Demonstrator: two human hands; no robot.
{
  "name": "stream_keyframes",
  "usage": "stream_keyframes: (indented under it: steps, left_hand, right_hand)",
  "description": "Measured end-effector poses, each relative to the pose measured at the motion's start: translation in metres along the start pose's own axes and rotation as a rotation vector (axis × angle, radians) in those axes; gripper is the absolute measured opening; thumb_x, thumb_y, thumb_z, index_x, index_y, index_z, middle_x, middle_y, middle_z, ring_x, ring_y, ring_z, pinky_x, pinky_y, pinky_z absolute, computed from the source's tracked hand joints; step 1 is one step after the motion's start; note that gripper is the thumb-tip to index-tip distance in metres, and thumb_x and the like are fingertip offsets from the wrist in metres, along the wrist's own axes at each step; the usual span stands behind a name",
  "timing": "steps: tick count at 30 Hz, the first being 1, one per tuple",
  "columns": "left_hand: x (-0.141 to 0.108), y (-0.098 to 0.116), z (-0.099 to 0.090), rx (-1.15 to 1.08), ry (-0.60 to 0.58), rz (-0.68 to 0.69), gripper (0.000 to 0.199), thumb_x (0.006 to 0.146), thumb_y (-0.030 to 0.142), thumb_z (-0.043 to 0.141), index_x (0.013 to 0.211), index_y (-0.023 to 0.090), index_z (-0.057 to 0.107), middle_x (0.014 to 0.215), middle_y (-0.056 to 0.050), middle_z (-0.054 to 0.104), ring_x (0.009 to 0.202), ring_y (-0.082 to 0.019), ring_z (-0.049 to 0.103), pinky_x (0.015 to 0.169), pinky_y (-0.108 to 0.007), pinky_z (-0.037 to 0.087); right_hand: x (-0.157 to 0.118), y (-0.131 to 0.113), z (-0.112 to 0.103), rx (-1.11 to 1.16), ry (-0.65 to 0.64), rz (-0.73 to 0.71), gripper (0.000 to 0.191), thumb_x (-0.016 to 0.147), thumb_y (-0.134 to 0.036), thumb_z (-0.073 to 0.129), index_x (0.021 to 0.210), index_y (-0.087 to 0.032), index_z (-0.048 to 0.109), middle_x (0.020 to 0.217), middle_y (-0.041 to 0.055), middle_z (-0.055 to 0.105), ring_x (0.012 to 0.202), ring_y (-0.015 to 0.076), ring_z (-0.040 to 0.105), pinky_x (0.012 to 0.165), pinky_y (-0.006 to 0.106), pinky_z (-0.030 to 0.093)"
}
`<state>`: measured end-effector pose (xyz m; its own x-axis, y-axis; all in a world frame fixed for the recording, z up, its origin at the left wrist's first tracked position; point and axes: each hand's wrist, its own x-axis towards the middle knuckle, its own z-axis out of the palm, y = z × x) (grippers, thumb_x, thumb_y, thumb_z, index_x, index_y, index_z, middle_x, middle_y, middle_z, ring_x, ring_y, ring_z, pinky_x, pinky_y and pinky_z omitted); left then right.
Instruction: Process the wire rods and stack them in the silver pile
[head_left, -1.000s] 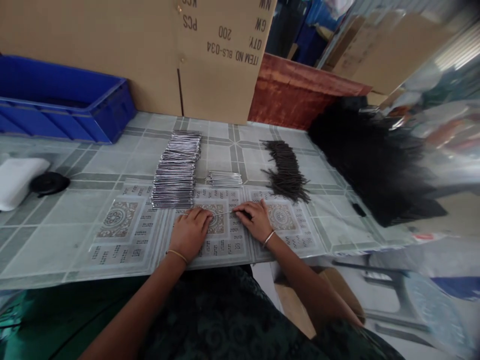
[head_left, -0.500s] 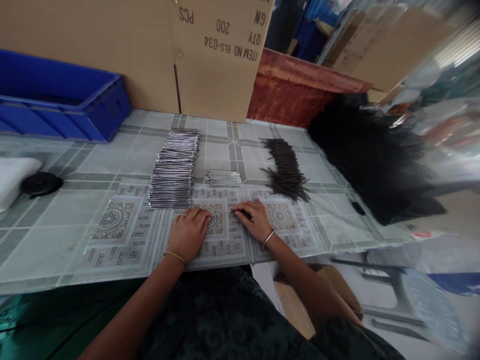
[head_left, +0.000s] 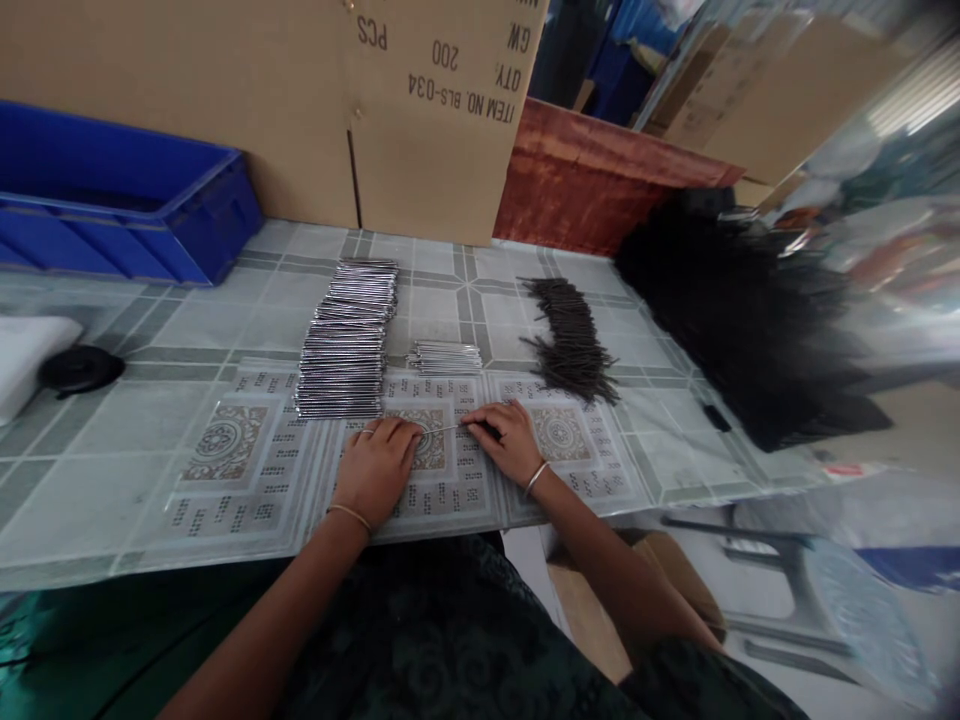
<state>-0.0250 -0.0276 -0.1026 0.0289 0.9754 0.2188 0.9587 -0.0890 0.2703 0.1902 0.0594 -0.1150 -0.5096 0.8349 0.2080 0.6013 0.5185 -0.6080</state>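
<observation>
A thin metal rod (head_left: 444, 429) runs between my two hands, just above a printed mat with a medallion pattern. My left hand (head_left: 377, 468) lies palm down, its closed fingers pressed on the rod's left end. The fingertips of my right hand (head_left: 510, 440) pinch the right end, where something dark shows between thumb and fingers. Beyond my left hand is a long stack of shiny metal rods (head_left: 346, 345). A smaller row of silver rods (head_left: 448, 357) lies straight ahead. Past my right hand sits a pile of short dark brown sticks (head_left: 571, 345).
At the back left stands a blue plastic bin (head_left: 202, 215) against a large cardboard box (head_left: 427, 170). A heap of black material (head_left: 735, 320) covers the table's right side. A round black object (head_left: 81, 370) lies at the left. The table's front edge runs close to my body.
Almost nothing differs. Both hands hold the same rod in the same place; my right fingertips have shifted very slightly left.
</observation>
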Motion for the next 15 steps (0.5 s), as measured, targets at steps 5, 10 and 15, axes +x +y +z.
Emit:
stream_keyframes:
  steps: [5, 10, 15]
  left_hand:
    - [0.001, -0.002, 0.002, -0.019, 0.022, 0.030, 0.023, 0.096, 0.030, 0.046, 0.101, 0.023, 0.067, 0.103, -0.006, 0.068, 0.097, -0.027, 0.060, 0.080, -0.041, 0.047]
    - [-0.001, -0.008, 0.007, -0.301, 0.122, -0.024, 0.018, 0.093, 0.028, 0.053, 0.098, 0.020, 0.068, 0.097, -0.006, 0.072, 0.092, -0.024, 0.065, 0.085, -0.041, 0.052]
    - [-0.009, -0.008, 0.009, -0.824, 0.336, -0.328, 0.026, 0.088, 0.034, 0.060, 0.107, 0.017, 0.066, 0.104, -0.009, 0.073, 0.097, -0.021, 0.069, 0.092, -0.039, 0.055]
  right_hand:
    - [-0.002, -0.001, 0.001, -0.045, -0.013, -0.046, 0.015, 0.093, -0.031, 0.062, 0.104, -0.032, 0.072, 0.100, -0.0004, 0.070, 0.100, 0.0169, 0.063, 0.112, 0.045, 0.019]
    - [0.000, -0.016, 0.009, -0.074, -0.028, -0.087, 0.015, 0.094, -0.034, 0.062, 0.104, -0.031, 0.073, 0.096, 0.0002, 0.071, 0.097, 0.0179, 0.062, 0.113, 0.048, 0.016]
    - [0.010, -0.037, 0.022, -0.068, 0.024, -0.076, 0.013, 0.093, -0.036, 0.062, 0.095, -0.029, 0.073, 0.094, -0.0006, 0.074, 0.097, 0.0186, 0.064, 0.115, 0.053, 0.006]
